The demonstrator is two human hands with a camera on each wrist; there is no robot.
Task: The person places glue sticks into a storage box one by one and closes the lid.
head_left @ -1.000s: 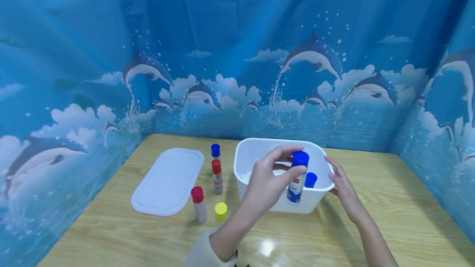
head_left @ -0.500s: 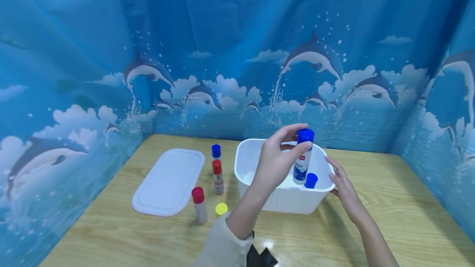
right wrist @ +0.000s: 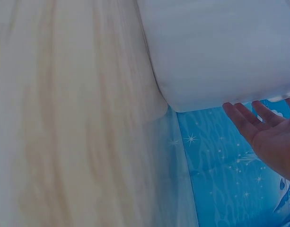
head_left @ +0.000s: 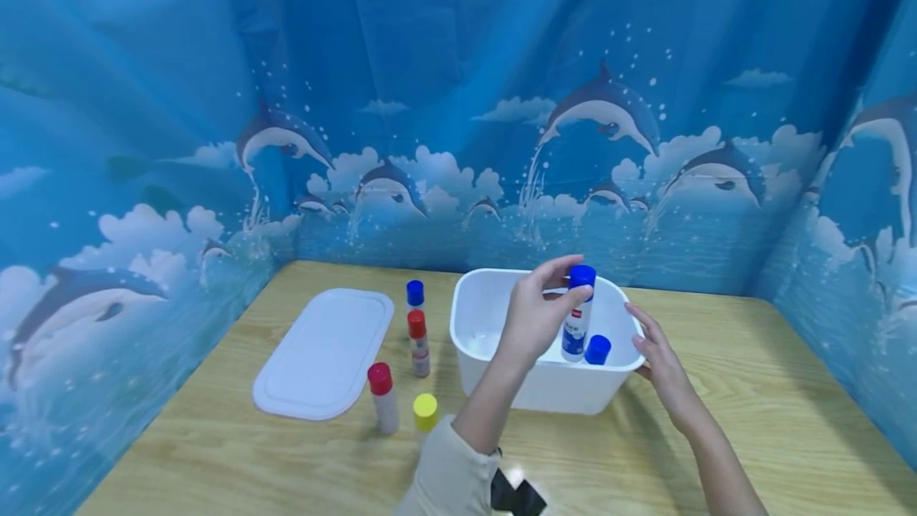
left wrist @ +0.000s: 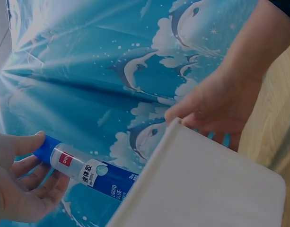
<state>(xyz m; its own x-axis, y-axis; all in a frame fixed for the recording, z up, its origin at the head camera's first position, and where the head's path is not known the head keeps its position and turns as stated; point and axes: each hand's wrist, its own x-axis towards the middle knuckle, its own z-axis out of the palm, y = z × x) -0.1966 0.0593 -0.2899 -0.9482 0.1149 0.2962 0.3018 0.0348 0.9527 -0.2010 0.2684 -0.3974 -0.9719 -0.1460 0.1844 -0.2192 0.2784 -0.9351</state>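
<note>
Nearly upright glue bottle (head_left: 575, 333), cap (head_left: 583, 275) up; left fingers (head_left: 559, 266) pinch it, right ones (right wrist: 241, 120) straight

A booth-like spot: dolphin-print curtains (head_left: 444, 46) border a wood-grain table (head_left: 208, 452).

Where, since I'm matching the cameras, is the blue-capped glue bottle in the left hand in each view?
Head: right of centre; the left hand holds the glue bottle nearly upright, cap up, over the white bin.
Left wrist: low on the left, slanting; the glue bottle's lower end is hidden behind the bin.
Right wrist: not in it.
Shared landmark: the white bin, lower right in left wrist, upper right in right wrist.
</note>
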